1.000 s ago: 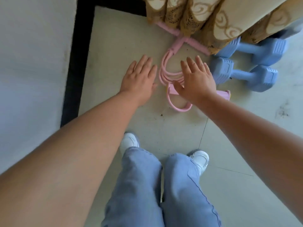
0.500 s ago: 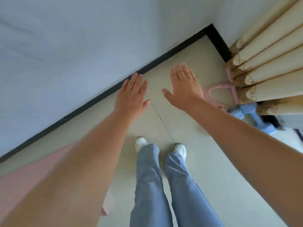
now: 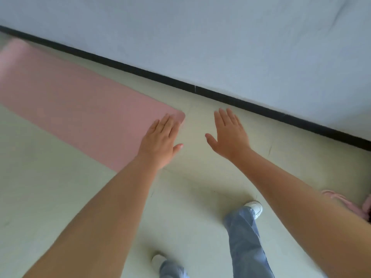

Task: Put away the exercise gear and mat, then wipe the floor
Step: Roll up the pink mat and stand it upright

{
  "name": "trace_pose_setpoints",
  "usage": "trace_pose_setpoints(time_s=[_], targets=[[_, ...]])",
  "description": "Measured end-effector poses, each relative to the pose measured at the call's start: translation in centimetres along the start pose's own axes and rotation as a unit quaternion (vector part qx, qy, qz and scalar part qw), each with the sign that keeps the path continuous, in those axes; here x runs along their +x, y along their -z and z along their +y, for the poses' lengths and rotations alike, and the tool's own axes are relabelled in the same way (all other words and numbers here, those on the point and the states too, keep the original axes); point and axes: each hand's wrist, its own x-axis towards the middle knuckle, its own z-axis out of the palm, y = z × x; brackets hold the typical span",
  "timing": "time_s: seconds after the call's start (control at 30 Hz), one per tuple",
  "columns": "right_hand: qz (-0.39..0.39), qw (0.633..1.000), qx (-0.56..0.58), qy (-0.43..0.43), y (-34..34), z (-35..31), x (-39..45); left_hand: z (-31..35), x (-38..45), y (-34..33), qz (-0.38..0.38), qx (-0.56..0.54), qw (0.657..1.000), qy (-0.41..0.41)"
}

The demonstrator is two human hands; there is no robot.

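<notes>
Pink mat [image 3: 76, 109] flat on pale floor [image 3: 50, 197] at left, left hand [image 3: 160, 143] and right hand [image 3: 230, 135] outstretched mid-frame with straight fingers, black baseboard [image 3: 261, 107] behind, white shoes [image 3: 256, 207] below

Bare floor [image 3: 200, 197] ahead of hands, pink mat [image 3: 80, 113] lying left, wall [image 3: 220, 47] beyond, pink gear [image 3: 341, 201] right.

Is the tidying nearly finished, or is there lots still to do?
Lots is left. The flat pink exercise mat is not rolled up and lies spread on the pale tiled floor. The left hand and right hand are empty and open above it. Pink looped gear lies on the floor by the edge. No cloth shows, so wiping hasn't begun.
</notes>
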Motion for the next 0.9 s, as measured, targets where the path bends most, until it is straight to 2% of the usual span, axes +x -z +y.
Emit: trace_pose_setpoints(time_s=[0.07, 0.13, 0.27, 0.43, 0.53, 0.63, 0.9], targets=[[-0.004, 1.000, -0.014, 0.023, -2.1, -6.9, -1.6, -5.0, -6.7, -1.8, -0.025, -0.007, 0.999, 0.046], [-0.009, 0.999, -0.014, 0.041, -4.6, -13.4, -3.4, -9.5, -12.7, -2.8, 0.020, 0.005, 0.997, 0.080], [-0.036, 0.996, -0.015, 0.077, -9.1, -24.6, -6.5, -17.4, -23.3, -5.5, -0.003, 0.017, 0.988, 0.156], [-0.055, 0.991, -0.045, 0.114, -11.2, -34.6, -7.0, -24.2, -30.5, -6.9, 0.006, -0.021, 0.978, 0.209], [-0.051, 0.990, -0.044, 0.121, -11.6, -39.2, -5.3, -27.7, -31.4, -6.9, -0.017, -0.076, 0.973, 0.217], [-0.050, 0.991, -0.031, 0.119, -12.3, -43.1, -3.0, -32.0, -30.6, -7.6, -0.083, -0.072, 0.973, 0.203], [-0.029, 0.999, 0.014, 0.031, -11.2, -51.0, 8.8, -46.8, -21.9, -5.7, -0.075, -0.009, 0.989, 0.125]])
